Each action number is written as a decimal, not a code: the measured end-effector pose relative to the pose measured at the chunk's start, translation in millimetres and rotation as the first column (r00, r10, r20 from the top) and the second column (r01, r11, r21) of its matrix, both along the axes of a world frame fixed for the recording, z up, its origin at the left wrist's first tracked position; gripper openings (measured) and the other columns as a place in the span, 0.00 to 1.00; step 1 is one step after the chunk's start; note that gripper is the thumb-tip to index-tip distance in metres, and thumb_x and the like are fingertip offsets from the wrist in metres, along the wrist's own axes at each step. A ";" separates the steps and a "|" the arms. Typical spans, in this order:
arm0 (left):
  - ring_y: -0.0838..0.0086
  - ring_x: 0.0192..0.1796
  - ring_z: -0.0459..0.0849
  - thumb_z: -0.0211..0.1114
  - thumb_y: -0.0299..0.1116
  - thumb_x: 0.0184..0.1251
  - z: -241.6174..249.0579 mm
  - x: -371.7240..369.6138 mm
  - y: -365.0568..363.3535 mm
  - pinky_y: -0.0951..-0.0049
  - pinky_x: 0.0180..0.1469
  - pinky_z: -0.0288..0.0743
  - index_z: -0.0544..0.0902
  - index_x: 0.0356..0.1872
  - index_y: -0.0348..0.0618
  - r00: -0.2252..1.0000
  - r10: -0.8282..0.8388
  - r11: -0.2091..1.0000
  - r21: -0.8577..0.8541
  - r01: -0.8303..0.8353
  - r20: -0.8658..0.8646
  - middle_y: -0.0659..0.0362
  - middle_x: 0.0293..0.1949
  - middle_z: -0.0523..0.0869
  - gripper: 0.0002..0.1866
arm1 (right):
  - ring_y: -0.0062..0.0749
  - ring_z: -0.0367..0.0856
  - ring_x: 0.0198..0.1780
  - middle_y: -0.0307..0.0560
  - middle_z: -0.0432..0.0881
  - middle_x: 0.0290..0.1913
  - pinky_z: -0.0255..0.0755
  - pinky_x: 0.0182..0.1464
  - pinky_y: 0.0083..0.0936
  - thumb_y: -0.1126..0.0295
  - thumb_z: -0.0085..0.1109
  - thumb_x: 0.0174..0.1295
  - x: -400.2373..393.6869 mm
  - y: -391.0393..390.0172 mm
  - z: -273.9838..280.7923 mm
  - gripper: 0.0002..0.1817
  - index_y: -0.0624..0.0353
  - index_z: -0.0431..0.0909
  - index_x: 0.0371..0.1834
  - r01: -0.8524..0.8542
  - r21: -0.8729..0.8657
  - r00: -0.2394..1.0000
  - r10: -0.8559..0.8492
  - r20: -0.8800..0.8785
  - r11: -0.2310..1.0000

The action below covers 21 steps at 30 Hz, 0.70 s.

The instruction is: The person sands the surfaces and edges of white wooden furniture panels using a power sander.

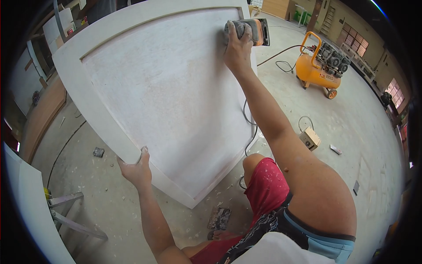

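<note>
A large white framed panel [167, 83] with a recessed middle stands tilted in front of me. My left hand [137, 171] is closed on the panel's left frame edge near the bottom, thumb on the face and fingers wrapping behind. At the far right side of the panel, my right hand [238, 52] is wrapped over the dusty grip of an orange and black power sander [258, 31]. The sander lies at the frame's right edge; its underside is hidden. A dark cord [249, 143] hangs along the panel's right side.
An orange air compressor [314, 75] on wheels stands to the right, with a hose leading from it. Nearer are a beige box [310, 139] and a small white packet [336, 149] on the floor. Metal legs [72, 215] stick out at lower left, beside a white board [22, 189].
</note>
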<state>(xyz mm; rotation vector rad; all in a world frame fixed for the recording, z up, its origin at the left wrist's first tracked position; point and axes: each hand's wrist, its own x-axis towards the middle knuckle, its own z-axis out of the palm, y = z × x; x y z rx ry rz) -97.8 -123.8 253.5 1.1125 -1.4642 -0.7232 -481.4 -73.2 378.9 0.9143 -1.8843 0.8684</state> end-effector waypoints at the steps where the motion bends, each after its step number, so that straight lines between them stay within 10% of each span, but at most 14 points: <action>1: 0.62 0.46 0.84 0.77 0.24 0.49 -1.1 -0.2 -0.9 0.66 0.49 0.79 0.73 0.53 0.26 1.000 -0.016 1.000 0.021 0.017 -0.026 0.46 0.46 0.82 0.30 | 0.75 0.63 0.62 0.75 0.50 0.68 0.65 0.60 0.52 0.82 0.56 0.51 -2.0 -1.0 0.3 0.40 0.45 0.62 0.72 -0.012 -0.019 0.999 0.012 -0.035 1.000; 8: 0.63 0.44 0.84 0.77 0.24 0.49 0.0 -4.7 1.6 0.67 0.44 0.81 0.73 0.53 0.26 0.997 -0.026 0.999 0.044 0.029 -0.074 0.45 0.46 0.82 0.30 | 0.69 0.72 0.53 0.64 0.48 0.72 0.75 0.56 0.50 0.78 0.56 0.58 -9.6 -17.3 44.5 0.38 0.30 0.62 0.72 0.087 -0.049 0.996 -0.087 -0.013 0.995; 10: 0.62 0.45 0.84 0.77 0.24 0.49 5.9 -4.7 5.6 0.66 0.46 0.81 0.73 0.54 0.26 0.999 -0.020 0.999 0.039 0.022 -0.046 0.46 0.46 0.82 0.31 | 0.59 0.64 0.61 0.63 0.66 0.61 0.65 0.60 0.47 0.78 0.52 0.59 -6.6 -15.7 58.6 0.28 0.62 0.66 0.66 -0.081 -0.089 0.988 0.068 -0.136 0.993; 11: 0.62 0.47 0.84 0.77 0.24 0.49 6.9 -5.0 6.5 0.65 0.47 0.80 0.73 0.54 0.26 1.000 -0.015 0.999 0.039 0.016 -0.020 0.46 0.46 0.82 0.31 | 0.59 0.64 0.61 0.63 0.66 0.61 0.65 0.60 0.47 0.78 0.52 0.59 -8.7 -16.7 57.0 0.28 0.62 0.66 0.66 -0.081 -0.090 0.989 0.068 -0.133 0.993; 14: 0.62 0.48 0.83 0.77 0.24 0.49 -1.2 -4.8 1.3 0.65 0.50 0.79 0.73 0.54 0.25 1.000 -0.023 0.999 0.023 0.023 0.000 0.46 0.47 0.82 0.31 | 0.63 0.62 0.64 0.66 0.61 0.62 0.66 0.59 0.48 0.80 0.53 0.55 -12.8 -13.0 45.8 0.34 0.59 0.63 0.69 0.012 -0.034 0.973 -0.020 -0.230 0.999; 16: 0.63 0.48 0.83 0.77 0.24 0.49 -8.3 -5.5 -1.1 0.65 0.50 0.79 0.73 0.54 0.25 0.999 -0.035 0.999 0.008 0.035 -0.023 0.46 0.47 0.82 0.31 | 0.68 0.72 0.53 0.64 0.49 0.72 0.75 0.55 0.50 0.77 0.56 0.58 -7.4 -11.2 34.7 0.38 0.30 0.62 0.72 0.068 -0.011 0.994 -0.067 0.081 0.998; 21: 0.62 0.50 0.82 0.78 0.25 0.49 -6.2 -5.6 0.2 0.66 0.51 0.78 0.72 0.54 0.25 0.998 -0.029 0.999 0.017 0.030 -0.051 0.45 0.48 0.81 0.31 | 0.68 0.71 0.53 0.65 0.48 0.72 0.73 0.57 0.50 0.78 0.55 0.56 -8.3 -9.1 21.8 0.40 0.31 0.62 0.72 0.069 -0.029 0.997 -0.068 0.037 0.997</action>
